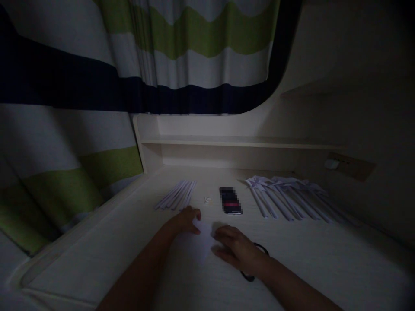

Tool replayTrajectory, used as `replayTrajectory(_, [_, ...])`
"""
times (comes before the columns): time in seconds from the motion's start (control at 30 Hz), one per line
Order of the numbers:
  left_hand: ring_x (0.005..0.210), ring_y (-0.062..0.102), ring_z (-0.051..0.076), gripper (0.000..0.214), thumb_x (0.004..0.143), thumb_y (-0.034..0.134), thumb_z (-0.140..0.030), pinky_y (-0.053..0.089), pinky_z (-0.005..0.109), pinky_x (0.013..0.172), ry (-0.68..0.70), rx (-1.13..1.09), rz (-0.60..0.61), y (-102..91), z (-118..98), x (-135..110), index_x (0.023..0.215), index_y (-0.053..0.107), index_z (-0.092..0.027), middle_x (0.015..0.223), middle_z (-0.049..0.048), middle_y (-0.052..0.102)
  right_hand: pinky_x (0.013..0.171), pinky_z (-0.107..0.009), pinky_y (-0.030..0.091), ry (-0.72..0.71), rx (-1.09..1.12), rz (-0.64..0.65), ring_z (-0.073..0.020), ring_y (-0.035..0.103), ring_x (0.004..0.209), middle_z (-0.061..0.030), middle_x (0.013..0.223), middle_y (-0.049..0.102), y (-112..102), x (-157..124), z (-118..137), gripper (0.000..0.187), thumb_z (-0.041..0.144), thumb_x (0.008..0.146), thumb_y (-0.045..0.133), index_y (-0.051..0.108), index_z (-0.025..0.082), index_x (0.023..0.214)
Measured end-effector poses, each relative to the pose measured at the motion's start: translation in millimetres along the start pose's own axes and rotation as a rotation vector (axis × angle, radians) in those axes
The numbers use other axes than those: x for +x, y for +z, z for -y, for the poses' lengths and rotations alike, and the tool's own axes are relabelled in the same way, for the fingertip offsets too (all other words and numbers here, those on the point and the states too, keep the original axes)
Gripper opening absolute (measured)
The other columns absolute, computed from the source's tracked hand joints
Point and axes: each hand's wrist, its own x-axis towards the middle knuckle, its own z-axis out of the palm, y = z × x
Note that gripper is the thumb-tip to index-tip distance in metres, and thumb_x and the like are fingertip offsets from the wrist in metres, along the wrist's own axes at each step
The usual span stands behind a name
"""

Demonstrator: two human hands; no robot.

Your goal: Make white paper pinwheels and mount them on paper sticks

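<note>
White paper (203, 247) on the desk between our left hand (187, 221) and right hand (238, 249)

We have the white paper flat on the desk (129, 255), at the near middle, its edges hard to make out in the dim light. Our left hand is at its far left side, the grip loosely curved, with thumb and forefinger parted. Our right hand is low at its right side, that grip relaxed too, fingers and thumb spread a little. Neither is clenched; we cannot tell whether the fingertips press on the paper. A black band (248, 276) circles our right wrist.

Just beyond the left hand we see a fan of narrow paper strips (177, 195). Right of them are some tiny white pieces (207, 200), too small for us to identify, then a dark smartphone (230, 199) with its picture blurred into blocks. Farther right, a row of long folded paper sticks (285, 199) lies slanted, their far ends wider and crumpled-looking. Behind everything we see a shelf (227, 140) and striped curtains (207, 39).
</note>
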Motion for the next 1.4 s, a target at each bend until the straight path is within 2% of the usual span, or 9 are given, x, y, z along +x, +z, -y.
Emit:
replayTrajectory(0.33, [0.086, 0.047, 0.021, 0.041, 0.049, 0.069, -0.03, 0.036, 0.026, 0.07, 0.04, 0.022, -0.041, -4.3, -2.3, -0.6, 0.083, 0.051, -0.019, 0.087, 0.0028, 0.05, 0.087, -0.032, 0.039, -0.017, -0.003, 0.072, -0.0205, 0.052, 0.098, -0.0089, 0.103, 0.058, -0.1, 0.8, 3.7, 0.028, 0.028, 0.078, 0.052, 0.058, 0.016, 0.102])
replayTrajectory(0.53, [0.077, 0.053, 0.017, 0.029, 0.055, 0.063, -0.026, 0.037, 0.024, 0.065, 0.092, -0.137, -0.042, -12.5, -2.5, -1.1, 0.082, 0.054, -0.021, 0.081, -0.0013, 0.058, 0.086, -0.031, 0.041, -0.014, 0.037, 0.038, -0.0194, 0.053, 0.095, -0.0081, 0.101, 0.059, 0.1, -0.5, 5.0, 0.024, 0.026, 0.079, 0.05, 0.059, 0.018, 0.099])
replayTrajectory(0.67, [0.076, 0.054, 0.017, 0.017, 0.062, 0.058, -0.03, 0.038, 0.024, 0.067, 0.144, -0.322, -0.124, -29.2, -4.7, -4.7, 0.073, 0.06, -0.018, 0.076, -0.0001, 0.061, 0.083, -0.032, 0.043, 0.055, 0.065, -0.071, -0.0194, 0.054, 0.094, -0.0083, 0.1, 0.059, 1.4, 1.1, -0.7, 0.023, 0.024, 0.08, 0.049, 0.058, 0.017, 0.1])
replayTrajectory(0.77, [0.064, 0.053, 0.015, 0.022, 0.066, 0.054, -0.036, 0.038, 0.023, 0.056, 0.067, -0.558, -0.24, -35.7, -10.7, -6.6, 0.075, 0.059, -0.016, 0.069, 0.0, 0.058, 0.079, -0.031, 0.046, 0.16, 0.113, -0.213, -0.0188, 0.056, 0.088, -0.0082, 0.094, 0.059, -0.9, 2.4, -6.4, 0.021, 0.027, 0.081, 0.046, 0.058, 0.017, 0.096])
replayTrajectory(0.9, [0.055, 0.05, 0.012, 0.024, 0.063, 0.056, -0.037, 0.037, 0.021, 0.048, -0.081, -0.761, -0.484, -23.0, -26.4, -0.7, 0.071, 0.055, -0.014, 0.062, -0.0013, 0.053, 0.083, -0.036, 0.045, 0.201, 0.037, -0.469, -0.0214, 0.052, 0.097, -0.0109, 0.102, 0.053, -4.6, 1.4, -10.1, 0.028, 0.028, 0.081, 0.046, 0.051, 0.017, 0.107])
replayTrajectory(0.97, [0.053, 0.049, 0.011, 0.023, 0.064, 0.055, -0.037, 0.037, 0.02, 0.045, -0.132, -0.877, -0.549, -9.7, -38.2, 3.3, 0.069, 0.05, -0.015, 0.062, -0.0018, 0.051, 0.086, -0.038, 0.043, 0.132, -0.044, -0.503, -0.0227, 0.049, 0.102, -0.012, 0.107, 0.051, -4.1, 0.3, -8.6, 0.033, 0.027, 0.08, 0.048, 0.049, 0.018, 0.112])
replayTrajectory(1.07, [0.053, 0.049, 0.011, 0.024, 0.066, 0.054, -0.038, 0.04, 0.021, 0.045, -0.118, -1.02, -0.522, 8.7, -60.3, 4.2, 0.07, 0.045, -0.017, 0.059, -0.0034, 0.048, 0.087, -0.041, 0.043, 0.032, -0.132, -0.45, -0.0245, 0.048, 0.105, -0.0135, 0.111, 0.052, 1.6, -0.2, -3.8, 0.037, 0.029, 0.079, 0.05, 0.049, 0.017, 0.114])
replayTrajectory(1.2, [0.067, 0.055, 0.015, 0.027, 0.065, 0.057, -0.04, 0.047, 0.025, 0.053, -0.081, -1.221, -0.389, 16.9, -87.0, -3.7, 0.073, 0.044, -0.017, 0.071, -0.0003, 0.053, 0.086, -0.043, 0.045, 0.101, -0.14, -0.404, -0.0261, 0.05, 0.105, -0.0156, 0.114, 0.053, 8.4, 1.8, 0.0, 0.038, 0.031, 0.079, 0.05, 0.051, 0.016, 0.114])
replayTrajectory(1.4, [0.071, 0.054, 0.014, 0.032, 0.062, 0.062, -0.042, 0.043, 0.026, 0.065, 0.07, -1.186, -0.257, 13.4, -94.6, -10.6, 0.075, 0.048, -0.016, 0.072, 0.0006, 0.055, 0.091, -0.038, 0.042, 0.208, 0.209, -0.375, -0.0218, 0.052, 0.105, -0.0102, 0.115, 0.056, -4.6, 3.4, -1.8, 0.031, 0.029, 0.082, 0.046, 0.059, 0.018, 0.107])
